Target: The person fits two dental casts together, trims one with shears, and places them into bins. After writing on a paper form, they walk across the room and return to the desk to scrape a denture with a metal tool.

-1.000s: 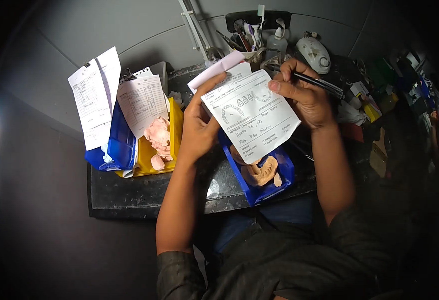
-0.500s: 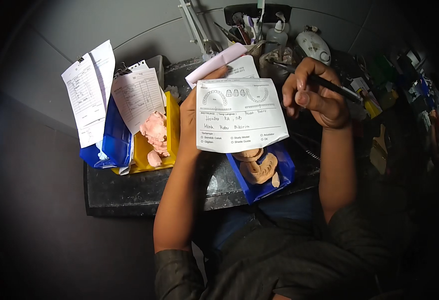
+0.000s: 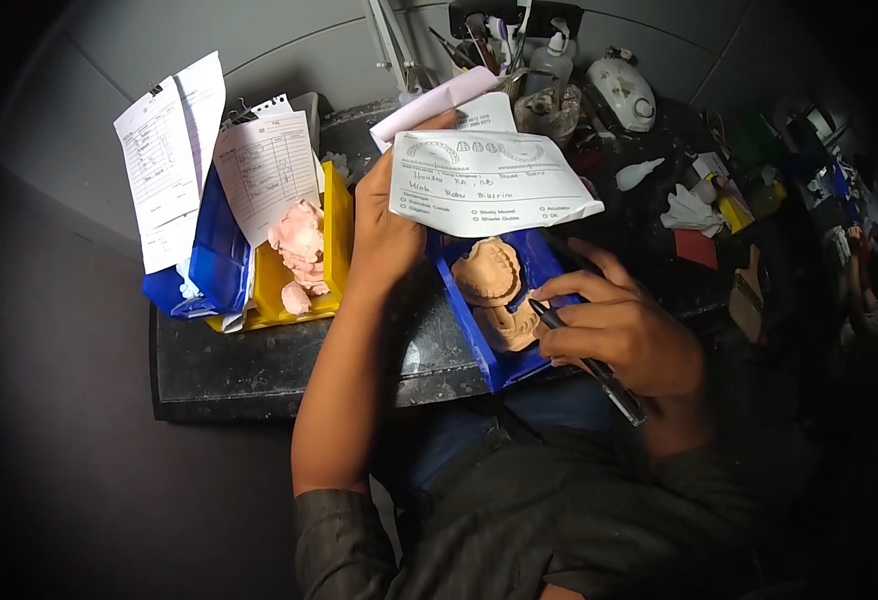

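Observation:
My left hand (image 3: 387, 215) grips the left edge of a printed paper form (image 3: 489, 183) with handwriting and teeth drawings, its fingers partly hidden behind the sheets. A pink sheet (image 3: 433, 106) curls up behind the form. Just below it sits a blue bin (image 3: 492, 372) holding a tan dental model (image 3: 488, 272) and a second tan model (image 3: 508, 325). My right hand (image 3: 569, 318) is over the bin's right side, with a black pen (image 3: 604, 376) held between its fingers. Its fingertips are at the second model; whether they touch it is unclear.
At left, a blue bin (image 3: 221, 262) and a yellow bin (image 3: 336, 240) carry clipped papers (image 3: 264, 170) and pink lumps (image 3: 299, 240). Behind stand a white bottle (image 3: 554, 62) and a white rounded device (image 3: 621, 92). A red piece (image 3: 695, 248) lies at right.
My right hand has come down with the pen from beside the form to the blue bin. The form has tilted and shifted up slightly, showing more of the models.

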`<state>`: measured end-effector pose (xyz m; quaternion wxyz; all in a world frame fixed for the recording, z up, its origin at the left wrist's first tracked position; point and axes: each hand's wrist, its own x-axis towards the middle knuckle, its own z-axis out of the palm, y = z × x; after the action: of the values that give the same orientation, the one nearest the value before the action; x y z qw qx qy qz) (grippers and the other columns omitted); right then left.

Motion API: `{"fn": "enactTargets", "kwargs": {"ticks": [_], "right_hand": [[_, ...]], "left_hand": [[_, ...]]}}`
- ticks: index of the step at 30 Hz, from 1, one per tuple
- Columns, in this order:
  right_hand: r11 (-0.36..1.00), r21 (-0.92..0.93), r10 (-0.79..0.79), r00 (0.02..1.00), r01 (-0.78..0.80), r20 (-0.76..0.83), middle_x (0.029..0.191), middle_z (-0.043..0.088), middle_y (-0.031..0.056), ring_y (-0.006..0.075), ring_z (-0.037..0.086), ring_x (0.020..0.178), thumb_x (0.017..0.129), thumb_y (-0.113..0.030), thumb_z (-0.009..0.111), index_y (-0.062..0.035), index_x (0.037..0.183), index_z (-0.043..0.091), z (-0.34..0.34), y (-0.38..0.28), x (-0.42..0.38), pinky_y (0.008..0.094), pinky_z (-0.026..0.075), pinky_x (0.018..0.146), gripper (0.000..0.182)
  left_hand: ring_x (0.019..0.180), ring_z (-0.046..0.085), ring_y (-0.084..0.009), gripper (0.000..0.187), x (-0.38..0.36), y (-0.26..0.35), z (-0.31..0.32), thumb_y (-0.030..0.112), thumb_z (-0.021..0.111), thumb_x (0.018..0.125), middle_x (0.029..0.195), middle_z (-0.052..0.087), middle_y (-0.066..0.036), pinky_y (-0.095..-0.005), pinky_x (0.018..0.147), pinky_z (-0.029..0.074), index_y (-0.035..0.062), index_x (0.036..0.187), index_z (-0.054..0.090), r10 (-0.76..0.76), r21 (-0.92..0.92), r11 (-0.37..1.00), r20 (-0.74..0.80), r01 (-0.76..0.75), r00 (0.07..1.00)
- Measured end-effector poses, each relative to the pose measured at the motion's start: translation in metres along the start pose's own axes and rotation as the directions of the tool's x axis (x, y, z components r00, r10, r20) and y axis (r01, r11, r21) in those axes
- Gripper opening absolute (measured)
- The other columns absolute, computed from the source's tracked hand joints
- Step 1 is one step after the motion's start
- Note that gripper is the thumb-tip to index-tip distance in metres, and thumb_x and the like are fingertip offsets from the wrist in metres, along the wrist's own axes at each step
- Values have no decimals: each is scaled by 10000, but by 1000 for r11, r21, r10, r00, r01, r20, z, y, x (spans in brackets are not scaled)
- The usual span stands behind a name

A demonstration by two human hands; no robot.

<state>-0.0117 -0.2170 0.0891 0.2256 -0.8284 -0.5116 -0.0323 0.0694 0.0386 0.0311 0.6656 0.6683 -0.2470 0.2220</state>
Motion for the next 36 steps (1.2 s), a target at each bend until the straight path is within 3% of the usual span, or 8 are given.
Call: {"fn": "enactTargets", "kwargs": {"ticks": [2,12,14,16,17,20,24,36], "right_hand": [[1000,6,-4,1000,4,-14,851,675,37,228,634,1075,798,-110,704,-96,878,692,3,2,-2,560,339,1152,82],[983,179,2,986,29,-169,802,676,51,252,679,943,651,-16,805,-74,844,672,8,5,-4,467,438,1082,242],[980,194,1,974,44,-227,811,693,62,253,694,887,637,-2,816,-65,831,662,10,6,-4,446,474,1042,256],[899,436,142,927,25,-347,864,727,125,232,711,790,694,18,816,-45,821,627,12,6,-6,392,543,905,236],[810,584,230,888,52,-397,910,736,191,170,713,794,776,18,794,-35,830,592,15,5,-5,308,556,802,216],[544,837,488,793,50,-365,947,718,194,117,690,836,832,40,748,-45,880,534,20,5,-9,255,553,770,236],[437,897,556,764,66,-327,962,699,199,109,670,825,882,76,684,-47,924,501,16,13,-14,257,564,770,224],[430,901,586,742,57,-327,957,697,189,119,672,820,891,74,686,-37,937,508,18,14,-19,262,569,750,215]], "left_hand": [[1049,620,-98,376,1,4,0,150,505,1039,1241,677,-71,-252,939,486,-13,1365,596,-58,125,990,-1,58,998],[1010,618,-90,499,5,6,2,356,343,1123,1214,674,-68,-250,902,500,-4,1357,597,-104,81,991,11,102,995],[1003,620,-95,498,5,2,5,349,332,1125,1206,673,-63,-253,897,506,-6,1354,597,-58,-111,992,-2,58,998],[1013,624,-103,504,5,2,3,348,318,1127,1221,671,-69,-264,904,514,-9,1358,589,-60,-102,993,23,62,998],[1018,625,-105,504,5,2,3,343,311,1127,1231,669,-77,-268,911,516,-9,1362,585,-47,-87,995,22,48,999],[1035,630,-116,503,5,0,2,333,298,1128,1260,660,-99,-279,936,516,-9,1368,578,-47,-80,996,46,51,998],[1066,631,-133,490,6,-4,1,324,314,1126,1268,658,-103,-290,958,508,-12,1365,579,3,-85,996,52,1,999],[1145,619,-164,494,6,-7,-1,339,329,1118,1331,636,-118,-305,1008,484,-19,1359,570,-27,-98,995,80,35,996]]}}
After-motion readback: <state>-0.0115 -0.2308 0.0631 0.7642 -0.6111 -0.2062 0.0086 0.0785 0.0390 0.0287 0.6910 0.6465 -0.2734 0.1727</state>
